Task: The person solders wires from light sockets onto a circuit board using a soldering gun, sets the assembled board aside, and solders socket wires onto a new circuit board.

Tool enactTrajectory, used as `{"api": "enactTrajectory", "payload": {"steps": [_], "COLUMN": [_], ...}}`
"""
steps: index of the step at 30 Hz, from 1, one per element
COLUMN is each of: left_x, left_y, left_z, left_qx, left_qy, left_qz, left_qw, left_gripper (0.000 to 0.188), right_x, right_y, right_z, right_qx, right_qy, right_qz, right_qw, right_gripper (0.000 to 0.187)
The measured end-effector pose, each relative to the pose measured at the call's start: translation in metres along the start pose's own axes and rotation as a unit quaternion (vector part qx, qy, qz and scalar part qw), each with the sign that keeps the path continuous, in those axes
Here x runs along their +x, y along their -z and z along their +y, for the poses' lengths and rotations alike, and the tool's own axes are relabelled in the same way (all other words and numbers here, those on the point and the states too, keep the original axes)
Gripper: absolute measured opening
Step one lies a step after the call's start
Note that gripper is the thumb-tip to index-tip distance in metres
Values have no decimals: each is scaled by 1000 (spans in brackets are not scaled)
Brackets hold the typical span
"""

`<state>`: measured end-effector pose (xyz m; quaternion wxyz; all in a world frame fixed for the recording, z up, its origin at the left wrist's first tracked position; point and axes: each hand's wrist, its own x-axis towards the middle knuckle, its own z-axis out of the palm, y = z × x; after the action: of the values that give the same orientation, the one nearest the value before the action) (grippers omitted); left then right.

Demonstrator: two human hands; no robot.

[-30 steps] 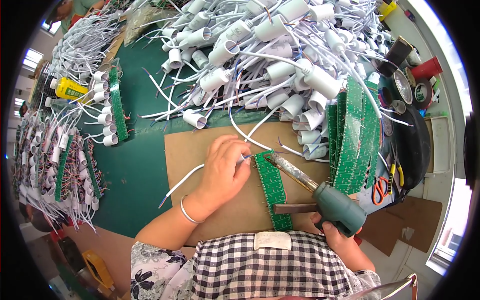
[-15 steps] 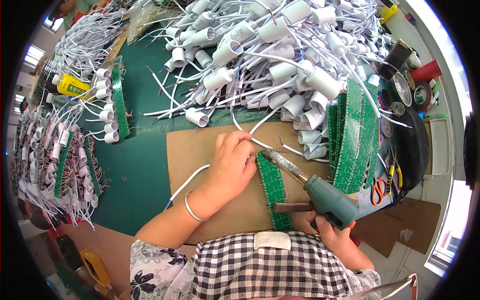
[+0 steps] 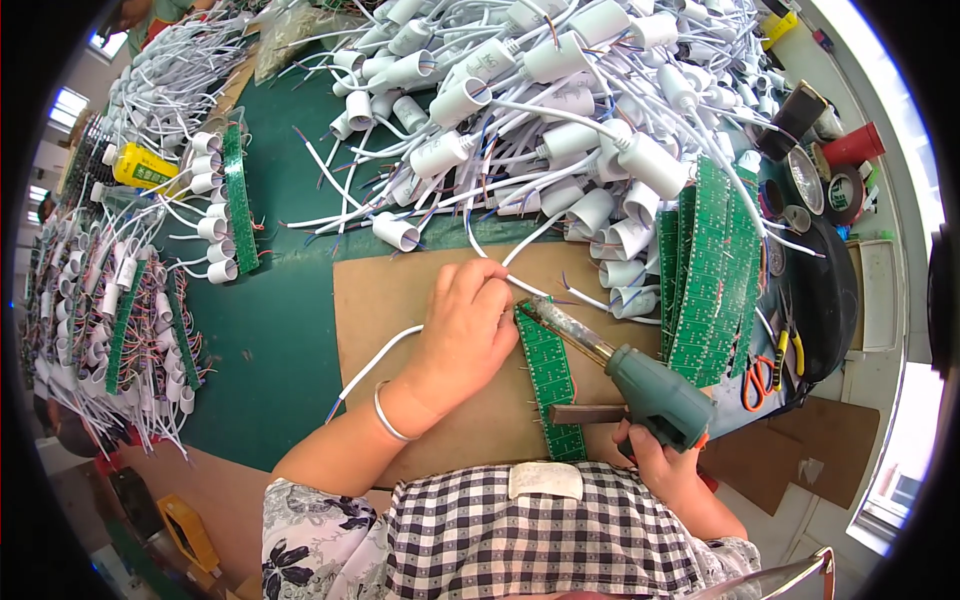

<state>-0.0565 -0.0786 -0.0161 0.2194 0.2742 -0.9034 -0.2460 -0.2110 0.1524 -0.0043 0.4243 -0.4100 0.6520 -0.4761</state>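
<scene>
A green strip of circuit boards [image 3: 547,375] lies on a brown board in front of me. My left hand [image 3: 465,320] is closed on a white cable [image 3: 375,362] at the strip's far end. One tail of the cable, with bared coloured wires, sticks out to the left; the fingertips' exact hold is hidden. A dark green soldering gun [image 3: 655,395] is gripped in my right hand [image 3: 660,460]. Its metal tip reaches the far end of the strip, close to my left fingertips; whether they touch cannot be made out.
Beyond the brown board [image 3: 400,290] rises a heap of white lamp holders [image 3: 560,60] with cables. Several green circuit strips [image 3: 710,270] stand stacked at right, near orange-handled scissors [image 3: 758,383] and yellow-handled pliers [image 3: 788,350]. Wired strips [image 3: 240,200] and a yellow bottle [image 3: 145,167] are at left.
Both hands stay almost still. The soldering gun's tip remains at the strip's far end, with only a very slight shift of the gun and the left hand.
</scene>
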Motion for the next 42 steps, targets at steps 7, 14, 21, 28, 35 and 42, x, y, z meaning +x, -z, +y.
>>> {"api": "enactTrajectory", "payload": {"steps": [7,14,21,28,35,42], "left_x": [-1,0,0,2,3,2], "left_y": [-1,-1,-1,1,0,0], "left_z": [0,1,0,0,-2,-2], "left_qx": [11,24,30,30,17,19], "left_qy": [0,-1,-6,-5,-7,-6], "left_qz": [5,0,-3,-12,-13,-13], "left_qw": [1000,1000,1000,999,1000,1000], "left_gripper": [17,18,18,16,16,16], "right_x": [2,4,-1,-1,4,2], "right_y": [-1,-1,-3,-1,-1,0], "right_z": [0,-3,-7,-1,-5,1], "right_qx": [-2,-39,32,31,2,-29], "right_qy": [3,24,-15,9,9,39], "right_qz": [3,11,37,22,11,-4], "right_qw": [1000,999,999,999,1000,999], "right_gripper": [35,36,37,36,34,31]}}
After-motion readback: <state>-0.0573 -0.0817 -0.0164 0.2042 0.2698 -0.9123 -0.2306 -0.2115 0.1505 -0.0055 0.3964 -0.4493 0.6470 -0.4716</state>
